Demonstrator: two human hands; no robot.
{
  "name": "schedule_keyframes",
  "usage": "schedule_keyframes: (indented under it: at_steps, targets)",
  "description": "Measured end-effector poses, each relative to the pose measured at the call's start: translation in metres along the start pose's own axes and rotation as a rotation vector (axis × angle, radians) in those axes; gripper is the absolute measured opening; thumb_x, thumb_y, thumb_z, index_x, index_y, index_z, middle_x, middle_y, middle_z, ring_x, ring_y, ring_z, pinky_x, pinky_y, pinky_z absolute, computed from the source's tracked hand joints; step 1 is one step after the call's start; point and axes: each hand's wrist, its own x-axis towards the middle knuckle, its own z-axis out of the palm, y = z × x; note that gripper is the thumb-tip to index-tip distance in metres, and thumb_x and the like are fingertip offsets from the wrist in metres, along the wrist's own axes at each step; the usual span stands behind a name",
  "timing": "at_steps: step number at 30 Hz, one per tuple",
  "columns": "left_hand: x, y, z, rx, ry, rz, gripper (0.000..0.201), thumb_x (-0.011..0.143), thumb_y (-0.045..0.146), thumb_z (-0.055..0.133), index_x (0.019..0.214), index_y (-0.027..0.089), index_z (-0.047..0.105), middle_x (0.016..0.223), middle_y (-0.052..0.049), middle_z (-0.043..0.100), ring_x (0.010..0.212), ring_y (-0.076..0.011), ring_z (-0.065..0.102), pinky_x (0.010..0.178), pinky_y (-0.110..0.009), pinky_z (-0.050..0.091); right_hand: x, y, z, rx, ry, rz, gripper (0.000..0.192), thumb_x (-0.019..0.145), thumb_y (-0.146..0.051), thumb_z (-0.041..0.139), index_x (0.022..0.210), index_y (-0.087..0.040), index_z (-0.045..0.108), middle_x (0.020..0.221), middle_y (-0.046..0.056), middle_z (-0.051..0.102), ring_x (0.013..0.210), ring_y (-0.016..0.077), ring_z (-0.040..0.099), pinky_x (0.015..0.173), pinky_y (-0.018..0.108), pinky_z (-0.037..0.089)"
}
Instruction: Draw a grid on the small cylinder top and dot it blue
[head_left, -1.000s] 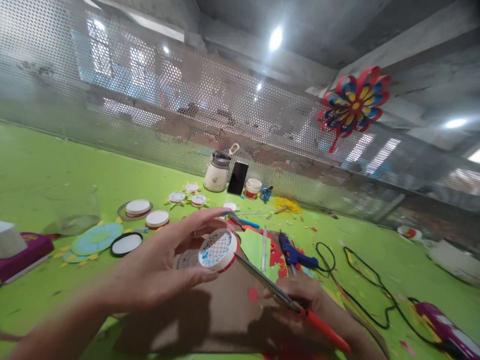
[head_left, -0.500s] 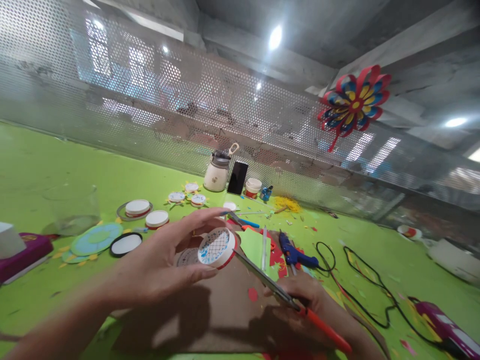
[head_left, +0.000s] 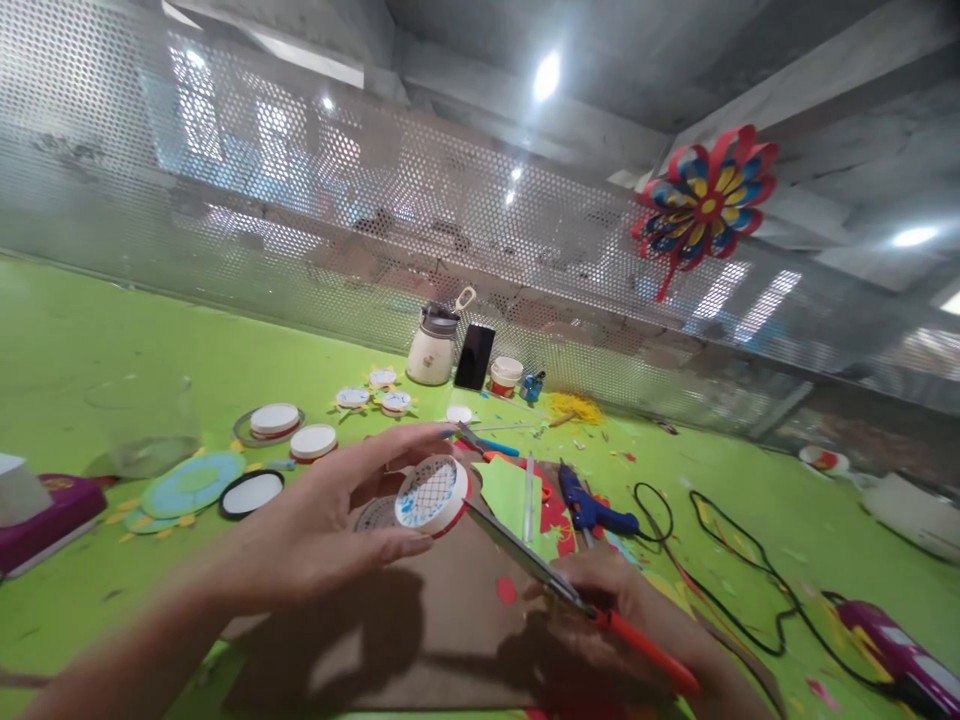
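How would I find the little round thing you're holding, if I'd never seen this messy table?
Start at the green table, then the brown board nearest you. Above it, the left hand pinches a round lid with a red rim. Unlike the plain white lids behind, its face has blue marks and black crisscross lines.

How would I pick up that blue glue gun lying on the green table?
Best guess: take the blue glue gun by its handle, the thick part toward the near end, coming down from above. It lies flat on its side with the nozzle pointing away toward the mesh wall, so the handle is easiest to reach and away from the hot tip.
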Motion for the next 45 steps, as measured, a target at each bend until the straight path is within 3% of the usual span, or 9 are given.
schedule_keyframes:
  at_steps: [6, 12, 20, 23, 26, 29, 32, 39, 45]
  targets:
    - [0.000, -0.001, -0.001, 0.058, -0.004, 0.005, 0.058, 0.087, 0.040, 0.086, 0.142, 0.032, 0.071, 0.149, -0.010, 0.071, 0.134, -0.0331, 0.070, 0.116, -0.044, 0.057, -0.002, 0.000, -0.005, 0.065, -0.053, 0.002, 0.034, 0.088, -0.034, 0.074, 0.117, -0.021, 0.087, 0.077, 0.002, 0.069, 0.068, 0.0160, 0.059, 0.062, 0.023, 0.050]
    - [0.006, -0.001, 0.004, -0.046, -0.076, 0.003, 0.054, 0.087, 0.030, 0.083, 0.137, 0.025, 0.065, 0.134, -0.012, 0.076, 0.124, -0.0305, 0.075, 0.107, -0.040, 0.062, 0.000, -0.001, -0.004, 0.160, -0.103, 0.061, 0.037, 0.089, -0.034, 0.072, 0.121, -0.018, 0.083, 0.084, 0.005, 0.071, 0.074, 0.0202, 0.070, 0.067, 0.029, 0.056]
    - [0.007, -0.001, 0.009, -0.094, -0.040, -0.067, 0.052, 0.087, 0.029, 0.081, 0.134, 0.024, 0.057, 0.134, -0.016, 0.073, 0.123, -0.0312, 0.073, 0.110, -0.047, 0.059, 0.004, -0.003, 0.001, 0.081, -0.034, 0.026, 0.024, 0.088, -0.030, 0.070, 0.104, -0.016, 0.082, 0.075, 0.001, 0.065, 0.067, 0.0160, 0.058, 0.063, 0.026, 0.051]
    - [0.006, -0.008, 0.010, -0.097, -0.030, -0.047, 0.062, 0.090, 0.031, 0.080, 0.145, 0.024, 0.051, 0.136, -0.017, 0.072, 0.120, -0.0298, 0.074, 0.109, -0.046, 0.060, 0.005, -0.003, 0.005, -0.057, 0.060, -0.003, 0.019, 0.090, -0.023, 0.066, 0.096, -0.017, 0.082, 0.075, 0.002, 0.068, 0.068, 0.0167, 0.060, 0.065, 0.027, 0.050]
    - [0.004, -0.018, 0.012, -0.042, -0.015, -0.018, 0.079, 0.094, 0.032, 0.077, 0.164, 0.031, 0.039, 0.151, -0.016, 0.064, 0.124, -0.0279, 0.073, 0.111, -0.045, 0.059, 0.006, 0.000, 0.007, -0.180, 0.153, -0.067, 0.024, 0.089, -0.020, 0.064, 0.104, -0.018, 0.084, 0.087, 0.006, 0.078, 0.079, 0.0207, 0.070, 0.075, 0.030, 0.053]
    - [0.004, -0.022, 0.012, 0.089, 0.008, 0.023, 0.068, 0.096, 0.033, 0.074, 0.160, 0.032, 0.049, 0.163, -0.014, 0.054, 0.133, -0.0304, 0.067, 0.118, -0.047, 0.054, 0.005, 0.004, 0.007, -0.219, 0.186, -0.107, 0.032, 0.090, -0.020, 0.063, 0.116, -0.020, 0.083, 0.098, 0.008, 0.084, 0.087, 0.0235, 0.075, 0.080, 0.031, 0.055]
    - [0.005, -0.019, 0.014, 0.105, 0.002, 0.030, 0.059, 0.094, 0.031, 0.073, 0.151, 0.030, 0.058, 0.157, -0.013, 0.060, 0.131, -0.0316, 0.067, 0.118, -0.049, 0.054, 0.004, 0.006, 0.004, -0.275, 0.198, -0.148, 0.032, 0.093, -0.023, 0.060, 0.115, -0.021, 0.084, 0.095, 0.007, 0.084, 0.080, 0.0223, 0.074, 0.073, 0.030, 0.053]
    - [0.007, -0.014, 0.019, 0.076, 0.023, 0.009, 0.058, 0.093, 0.031, 0.074, 0.149, 0.029, 0.059, 0.151, -0.011, 0.063, 0.127, -0.0292, 0.069, 0.114, -0.044, 0.058, 0.003, 0.006, 0.000, -0.319, 0.202, -0.145, 0.033, 0.093, -0.023, 0.062, 0.118, -0.020, 0.083, 0.098, 0.010, 0.083, 0.081, 0.0233, 0.073, 0.075, 0.031, 0.053]
    - [0.009, -0.018, 0.021, 0.217, 0.059, 0.051, 0.056, 0.095, 0.033, 0.075, 0.149, 0.032, 0.059, 0.139, -0.009, 0.066, 0.125, -0.0280, 0.069, 0.110, -0.043, 0.061, 0.003, 0.009, -0.001, -0.326, 0.175, -0.109, 0.028, 0.094, -0.022, 0.066, 0.118, -0.022, 0.082, 0.101, 0.009, 0.082, 0.085, 0.0232, 0.073, 0.079, 0.031, 0.054]
